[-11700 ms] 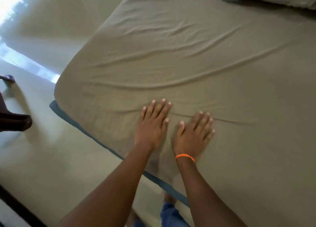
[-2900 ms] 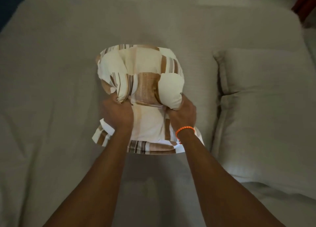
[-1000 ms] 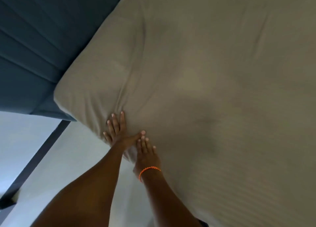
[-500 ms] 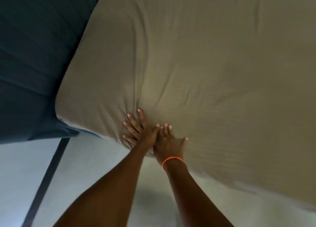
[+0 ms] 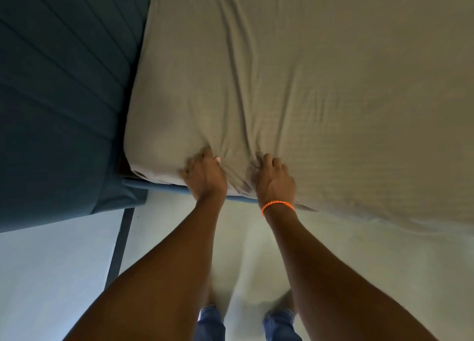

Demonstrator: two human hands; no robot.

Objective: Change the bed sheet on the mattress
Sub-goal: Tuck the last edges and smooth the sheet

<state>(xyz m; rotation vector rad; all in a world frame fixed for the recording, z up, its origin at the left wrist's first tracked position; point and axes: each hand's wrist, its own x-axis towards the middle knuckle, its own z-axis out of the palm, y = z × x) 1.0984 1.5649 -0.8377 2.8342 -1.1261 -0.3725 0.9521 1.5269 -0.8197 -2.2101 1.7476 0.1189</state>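
— Head view, then. Anything holding anything?
— Only the mattress (image 5: 159, 145), wrapped in the tan bed sheet (image 5: 320, 89); sheet drawn over the rounded corner just left of the left hand (image 5: 205, 177), spread away beyond both hands and off to the right.
— Under the corner?
— Blue bed frame (image 5: 159, 185), a thin edge showing just below the left hand and running on between the two wrists. Dark blue ribbed headboard (image 5: 59, 89) well to the left of the hands.
— And the hands themselves?
— Both reaching forward and down, backs up, set apart at the mattress's near edge. Left hand curled, fingers dug into the sheet, bunching cloth beside the corner; slightly blurred. Right hand (image 5: 274, 180) also curled, knuckles raised, gripping a gather of sheet; creases fanning up and away from both grips.
— Anything on the wrists?
— Orange bracelet (image 5: 277, 204) on the right one.
— Below the arms?
— Pale floor (image 5: 359, 258), with blue trouser legs (image 5: 211, 322) near the bottom between the forearms; feet too blurred to tell.
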